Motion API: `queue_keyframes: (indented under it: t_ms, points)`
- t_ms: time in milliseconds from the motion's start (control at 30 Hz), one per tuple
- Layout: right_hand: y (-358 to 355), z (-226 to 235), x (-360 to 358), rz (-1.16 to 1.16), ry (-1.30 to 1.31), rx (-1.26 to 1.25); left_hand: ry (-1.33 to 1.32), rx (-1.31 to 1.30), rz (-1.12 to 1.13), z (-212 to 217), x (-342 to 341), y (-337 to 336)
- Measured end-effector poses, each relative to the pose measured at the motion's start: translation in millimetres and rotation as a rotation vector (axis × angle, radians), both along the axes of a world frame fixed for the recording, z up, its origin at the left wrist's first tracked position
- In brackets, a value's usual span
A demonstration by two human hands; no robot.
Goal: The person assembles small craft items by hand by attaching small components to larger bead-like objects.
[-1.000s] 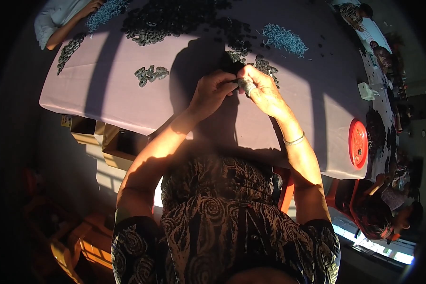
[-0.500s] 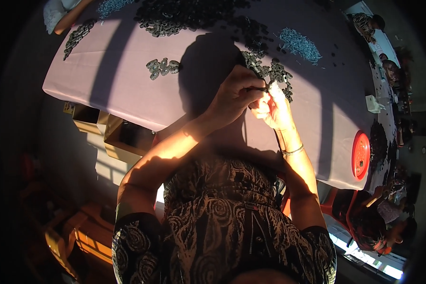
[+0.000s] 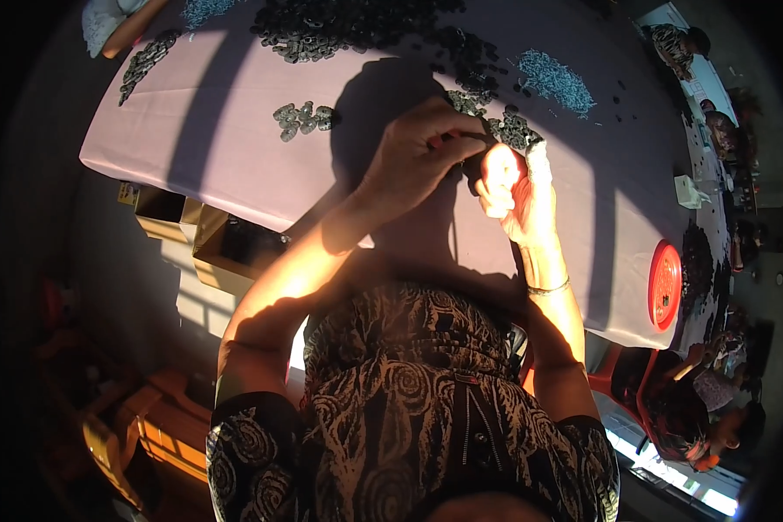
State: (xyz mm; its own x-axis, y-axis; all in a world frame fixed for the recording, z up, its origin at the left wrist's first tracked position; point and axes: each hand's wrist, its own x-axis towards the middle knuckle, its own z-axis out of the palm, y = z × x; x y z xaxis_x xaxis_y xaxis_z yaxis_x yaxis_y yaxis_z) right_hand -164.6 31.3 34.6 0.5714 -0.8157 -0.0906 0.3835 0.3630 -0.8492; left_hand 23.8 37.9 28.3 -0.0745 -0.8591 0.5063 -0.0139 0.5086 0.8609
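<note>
My left hand point(image 3: 422, 152) and my right hand point(image 3: 515, 187) meet above a table covered in a pale purple cloth point(image 3: 235, 122). Their fingertips pinch a small dark part point(image 3: 471, 165) between them; its shape is lost in shadow. Just beyond the hands lies a heap of small dark grey parts point(image 3: 509, 129). A smaller cluster of the same parts point(image 3: 303, 117) lies to the left of my left hand. My right wrist wears a thin bracelet.
A big spread of dark parts point(image 3: 348, 26) covers the far side, with a pile of pale blue pieces point(image 3: 555, 78) at right. A red round tray point(image 3: 665, 283) sits by the right edge. Cardboard boxes point(image 3: 209, 239) stand below the table. Other people sit at far left and right.
The view has drifted so the table and hands sit lower and further right. My hands stay together, the right one now turned more upright beside the left.
</note>
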Motion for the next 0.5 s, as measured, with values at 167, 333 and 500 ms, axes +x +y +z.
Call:
queue_keyframes:
  t_ms: [167, 333, 500]
  points:
    - [-12.5, -6.7, -15.0, -0.442, 0.739, -0.669, -0.579, 0.061, 0.256, 4.9, 61.8, 1.6]
    - [-5.6, -7.2, 6.9, -0.254, 1.243, -1.375, -0.747, -0.011, 0.505, -20.5, 85.5, 13.5]
    - [-15.8, -9.1, 30.7, -0.170, 1.232, -1.570, -0.765, -0.056, 0.644, -25.6, 81.5, 8.5]
